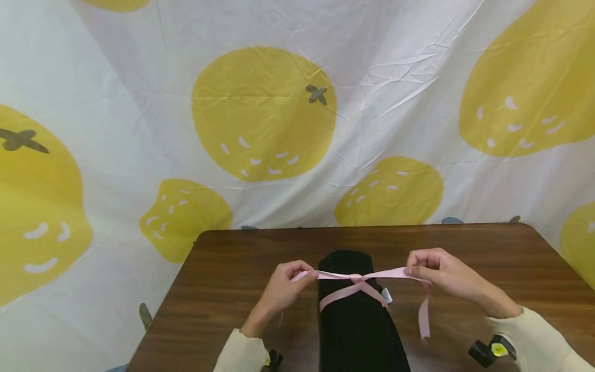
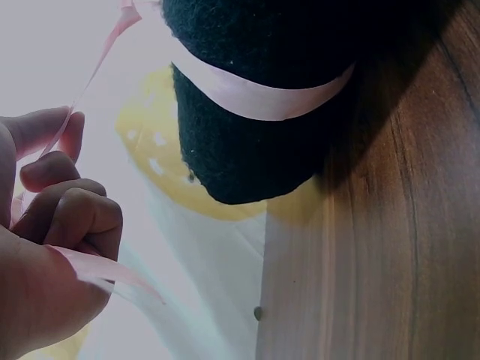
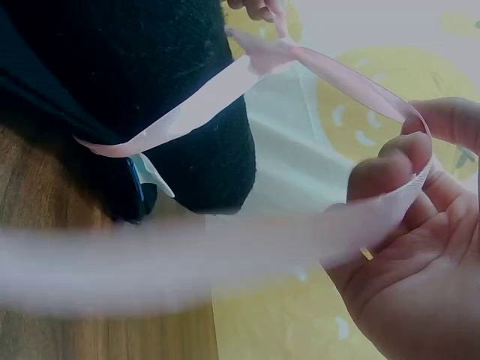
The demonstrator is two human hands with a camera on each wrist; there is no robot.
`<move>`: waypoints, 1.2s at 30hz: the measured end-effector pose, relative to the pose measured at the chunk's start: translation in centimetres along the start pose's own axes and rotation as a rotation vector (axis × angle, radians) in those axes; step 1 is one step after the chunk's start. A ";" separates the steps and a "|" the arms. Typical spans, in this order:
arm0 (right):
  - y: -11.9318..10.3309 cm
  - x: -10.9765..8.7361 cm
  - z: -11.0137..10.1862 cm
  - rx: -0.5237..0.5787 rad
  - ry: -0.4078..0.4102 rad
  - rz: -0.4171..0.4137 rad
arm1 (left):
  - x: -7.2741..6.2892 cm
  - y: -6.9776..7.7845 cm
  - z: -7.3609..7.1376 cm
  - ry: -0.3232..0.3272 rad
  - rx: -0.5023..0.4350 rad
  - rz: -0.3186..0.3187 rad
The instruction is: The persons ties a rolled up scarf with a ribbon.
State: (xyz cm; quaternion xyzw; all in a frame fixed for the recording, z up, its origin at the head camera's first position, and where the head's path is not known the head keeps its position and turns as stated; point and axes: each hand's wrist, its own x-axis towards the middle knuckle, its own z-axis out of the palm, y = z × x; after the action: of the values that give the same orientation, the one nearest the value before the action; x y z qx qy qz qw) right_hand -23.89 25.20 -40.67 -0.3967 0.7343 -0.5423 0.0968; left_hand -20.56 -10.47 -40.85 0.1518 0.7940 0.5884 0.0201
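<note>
A pink ribbon (image 1: 341, 295) runs around a long black fuzzy bundle (image 1: 355, 330) lying on the table, and its two ends cross in a knot on top. My left hand (image 1: 284, 287) pinches one end between thumb and fingers, left of the bundle. In the left wrist view its other fingers (image 2: 86, 217) are curled, with a short ribbon tail sticking out below. On the other side my right hand (image 1: 448, 274) pinches the second end, and a longer tail hangs beneath it. Both ends are stretched out sideways above the bundle.
The bundle rests on a brown wooden table (image 1: 223, 305). Behind the table hangs a white cloth (image 1: 158, 103) printed with yellow fruit. A small white tag (image 1: 387, 295) pokes out at the bundle's right side. Black camera mounts (image 1: 483, 353) sit at both wrists.
</note>
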 end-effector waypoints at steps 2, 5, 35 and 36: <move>0.0 0.0 0.0 0.005 -0.001 0.008 | 0.0 -0.1 -0.1 -0.002 0.004 -0.002; 0.1 0.0 -0.1 0.023 -0.008 0.015 | 0.0 -0.1 -0.1 -0.004 0.011 -0.001; 1.8 -1.3 -0.5 0.067 -0.030 0.084 | 0.6 -5.5 -1.2 0.044 0.071 -0.036; 1.8 -1.4 -0.5 0.066 -0.029 0.083 | 0.6 -5.5 -1.2 0.045 0.073 -0.034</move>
State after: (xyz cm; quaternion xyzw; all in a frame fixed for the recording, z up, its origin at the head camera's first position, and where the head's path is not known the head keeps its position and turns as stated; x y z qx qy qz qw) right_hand -24.13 26.71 -42.48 -0.3705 0.7302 -0.5560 0.1430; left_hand -22.60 -12.90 -45.54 0.1256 0.8176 0.5619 0.0068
